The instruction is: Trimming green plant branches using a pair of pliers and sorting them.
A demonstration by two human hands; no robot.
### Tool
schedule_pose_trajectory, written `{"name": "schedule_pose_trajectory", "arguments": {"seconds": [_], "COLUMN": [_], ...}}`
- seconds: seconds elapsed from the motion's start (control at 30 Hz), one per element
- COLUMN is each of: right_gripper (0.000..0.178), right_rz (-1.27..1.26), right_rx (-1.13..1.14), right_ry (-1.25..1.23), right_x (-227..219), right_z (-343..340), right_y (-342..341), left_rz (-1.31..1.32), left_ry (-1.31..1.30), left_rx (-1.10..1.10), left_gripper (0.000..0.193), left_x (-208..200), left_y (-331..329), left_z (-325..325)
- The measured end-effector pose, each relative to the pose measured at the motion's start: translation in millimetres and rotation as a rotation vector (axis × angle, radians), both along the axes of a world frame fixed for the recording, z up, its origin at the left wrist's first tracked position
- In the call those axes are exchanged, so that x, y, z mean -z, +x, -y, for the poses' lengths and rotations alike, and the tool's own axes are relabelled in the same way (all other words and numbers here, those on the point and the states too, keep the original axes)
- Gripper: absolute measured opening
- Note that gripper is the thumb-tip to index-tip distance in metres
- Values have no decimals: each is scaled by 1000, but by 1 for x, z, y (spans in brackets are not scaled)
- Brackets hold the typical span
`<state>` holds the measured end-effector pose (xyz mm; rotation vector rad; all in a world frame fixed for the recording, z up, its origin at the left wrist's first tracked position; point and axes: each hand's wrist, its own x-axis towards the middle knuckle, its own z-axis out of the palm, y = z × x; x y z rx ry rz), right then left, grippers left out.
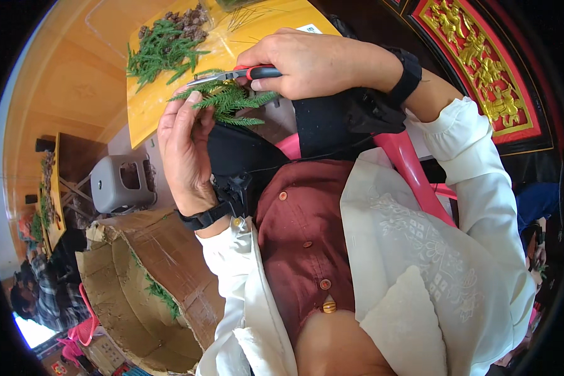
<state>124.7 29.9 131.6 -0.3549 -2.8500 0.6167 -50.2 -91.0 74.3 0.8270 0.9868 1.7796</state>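
My left hand (185,135) grips a green artificial pine sprig (232,103) between thumb and fingers, just past the near edge of the yellow table (145,113). In my right hand (316,62) is a pair of pliers (230,75) with red and black handles, the fingers wrapped round them. Their metal jaws point left and lie across the upper part of the sprig, close to the left fingertips. Whether the jaws grip a stem or wire cannot be made out. Beyond my hands, a pile of similar sprigs (163,53) lies on the table.
Brown pine cones (188,24) and thin dark wires (241,19) lie farther back on the table. A grey stool (109,185) stands at left, above an open cardboard box (109,282) with greenery inside. A pink plastic chair (410,166) shows beside my lap. Another person (56,288) is at far left.
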Motion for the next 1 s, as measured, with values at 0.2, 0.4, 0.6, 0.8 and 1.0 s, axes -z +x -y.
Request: {"name": "schedule_pose_trajectory", "arguments": {"seconds": [0.2, 0.4, 0.6, 0.8, 1.0], "right_gripper": [28, 34, 35, 35, 36], "right_rz": [-47, 7, 1, -3, -14], "right_rx": [87, 148, 164, 179, 198], "right_ry": [31, -84, -78, -40, -11], "right_x": [3, -4, 3, 9, 6], "right_z": [7, 11, 11, 9, 12], "right_y": [-1, -3, -5, -9, -7], "left_rz": [-166, -454, -768, -1046, -931], "left_ry": [-27, 16, 59, 97, 134], "left_rx": [-217, -366, -549, -721, -660], "left_gripper": [22, 19, 17, 16, 18], "left_x": [-2, -8, -3, -6, 0], "left_y": [8, 19, 24, 30, 23], "left_z": [-5, -6, -9, -11, -13]}}
